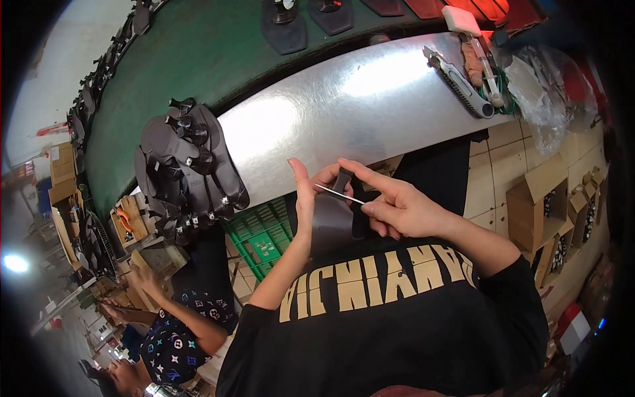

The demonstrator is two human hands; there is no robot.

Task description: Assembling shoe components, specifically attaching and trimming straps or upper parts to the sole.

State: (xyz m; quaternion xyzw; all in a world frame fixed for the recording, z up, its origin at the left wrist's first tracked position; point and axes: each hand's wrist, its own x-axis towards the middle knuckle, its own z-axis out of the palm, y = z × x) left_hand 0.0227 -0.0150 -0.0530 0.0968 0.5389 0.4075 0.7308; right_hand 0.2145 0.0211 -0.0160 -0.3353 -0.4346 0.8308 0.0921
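In front of my chest, below the metal plate's near edge, I hold a dark sandal (333, 221) with a strap standing up from it. My left hand (305, 198) grips it from the left, thumb raised and the other fingers partly hidden behind the strap. My right hand (405, 206) pinches a thin, shiny metal tool (340, 194) between thumb and fingers. The tool lies across the strap, and its tip reaches toward my left hand. My right index finger stretches to the strap's upper end.
A heap of dark sandals (188, 165) sits left of the shiny metal plate (297, 132). A utility knife (460, 83) lies at the plate's right end, beside a plastic bag (552, 92). A green crate (261, 241) stands below. A co-worker's arm (192, 317) shows at lower left.
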